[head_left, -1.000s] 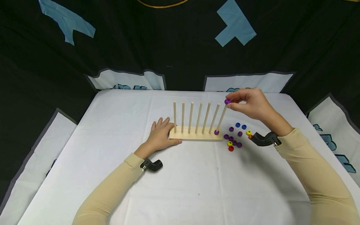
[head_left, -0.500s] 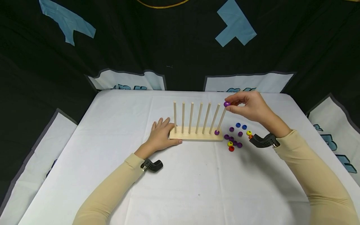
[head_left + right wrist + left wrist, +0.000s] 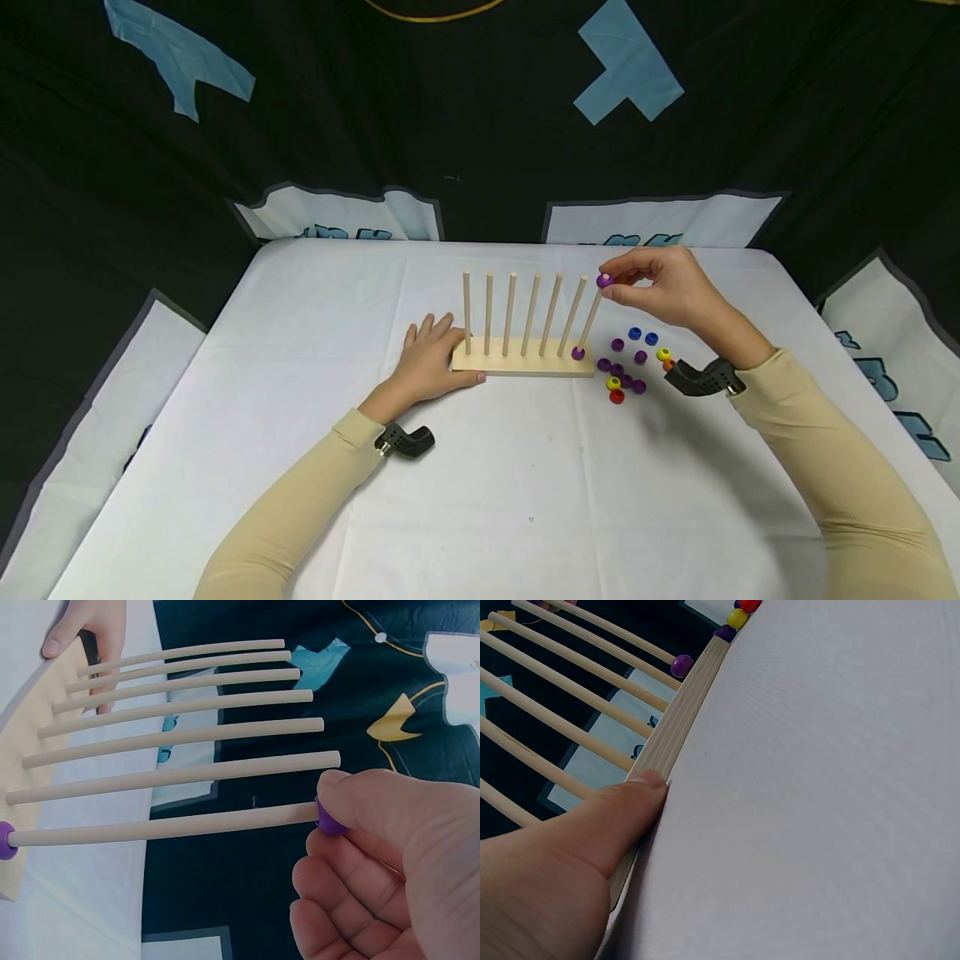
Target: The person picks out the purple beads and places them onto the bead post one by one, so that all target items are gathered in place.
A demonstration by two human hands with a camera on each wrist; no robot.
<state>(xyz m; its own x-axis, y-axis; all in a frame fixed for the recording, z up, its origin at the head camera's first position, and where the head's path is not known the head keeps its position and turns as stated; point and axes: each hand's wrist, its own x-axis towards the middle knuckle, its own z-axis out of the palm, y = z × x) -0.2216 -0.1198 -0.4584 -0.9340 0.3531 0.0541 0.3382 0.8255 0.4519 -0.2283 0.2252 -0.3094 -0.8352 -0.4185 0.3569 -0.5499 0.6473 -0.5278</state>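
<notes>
Short of the far edge of the bench point(image 3: 480, 500), we see the rack point(image 3: 525, 364), gripped by the left hand point(image 3: 425, 367), while the right hand point(image 3: 667, 285) has just eased over the rightmost peg point(image 3: 589, 318) the purple bead point(image 3: 331, 820) its fingers point(image 3: 326, 844) pinch, so threading seems begun.

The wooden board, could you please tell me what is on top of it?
Seven pegs stand on the board, with a purple bead around the rightmost one's foot; the spot beneath that bead is covered.
</notes>
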